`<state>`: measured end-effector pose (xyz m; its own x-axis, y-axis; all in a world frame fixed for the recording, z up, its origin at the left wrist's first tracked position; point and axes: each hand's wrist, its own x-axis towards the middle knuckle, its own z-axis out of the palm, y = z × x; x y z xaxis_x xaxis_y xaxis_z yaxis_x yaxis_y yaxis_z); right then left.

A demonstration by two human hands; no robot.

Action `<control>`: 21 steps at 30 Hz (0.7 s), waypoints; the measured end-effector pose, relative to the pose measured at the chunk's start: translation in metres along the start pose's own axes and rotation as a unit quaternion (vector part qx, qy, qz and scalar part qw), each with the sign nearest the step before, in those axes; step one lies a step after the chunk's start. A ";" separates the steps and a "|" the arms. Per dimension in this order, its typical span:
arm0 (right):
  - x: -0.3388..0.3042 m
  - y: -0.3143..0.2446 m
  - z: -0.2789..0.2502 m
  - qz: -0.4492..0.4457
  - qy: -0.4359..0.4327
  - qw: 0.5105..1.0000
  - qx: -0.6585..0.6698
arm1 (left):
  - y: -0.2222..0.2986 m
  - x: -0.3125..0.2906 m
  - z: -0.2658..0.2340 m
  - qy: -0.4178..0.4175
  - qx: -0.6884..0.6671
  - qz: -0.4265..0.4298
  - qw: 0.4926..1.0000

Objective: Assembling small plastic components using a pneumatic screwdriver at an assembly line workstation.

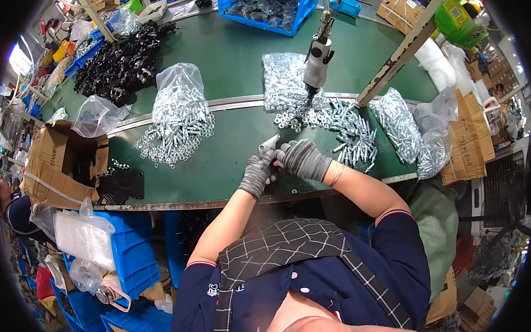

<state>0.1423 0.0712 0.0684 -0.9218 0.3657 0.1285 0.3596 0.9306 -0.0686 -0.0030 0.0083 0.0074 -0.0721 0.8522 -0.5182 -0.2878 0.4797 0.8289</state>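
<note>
My left hand [256,175] and my right hand [305,159], both in grey striped knit gloves, meet above the near part of the green bench. The left fingers are closed around a small light-grey part [270,144], whose upper end sticks out; its exact kind I cannot make out. Curled against it from the right, my right fingers are pinched together, and what lies between them is hidden. Beyond my hands lie loose metal nuts [289,121] and a pile of silver bolts [355,134]. A pneumatic screwdriver [317,65] hangs point down above the nuts.
Left of my hands, bolts and rings spill from a clear bag [179,93]. Black parts [123,61] are heaped at the far left. An open carton [64,165] stands on the left edge, a blue bin [268,14] at the back. A metal post [398,56] rises at right.
</note>
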 end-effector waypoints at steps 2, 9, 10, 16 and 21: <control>0.013 0.016 -0.027 0.124 -0.170 0.977 0.023 | 0.001 -0.005 0.000 -0.001 -0.014 0.002 1.000; 0.053 0.152 -0.040 0.156 0.561 0.784 0.216 | 0.000 -0.003 0.000 -0.047 -0.053 0.020 0.997; 0.057 0.155 -0.040 0.167 0.476 0.822 0.264 | 0.001 -0.005 0.001 -0.043 -0.051 0.021 0.998; 0.062 0.072 -0.043 0.143 0.392 0.896 0.148 | 0.006 -0.011 0.003 0.001 -0.024 -0.008 1.000; 0.031 -0.005 -0.058 0.092 0.377 0.726 0.567 | 0.002 -0.013 0.001 -0.026 -0.056 0.007 0.998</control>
<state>0.1200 0.0793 0.1302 -0.3788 0.7858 0.4889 -0.2776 0.4074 -0.8700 -0.0020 -0.0015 0.0163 -0.0278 0.8700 -0.4922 -0.3920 0.4434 0.8060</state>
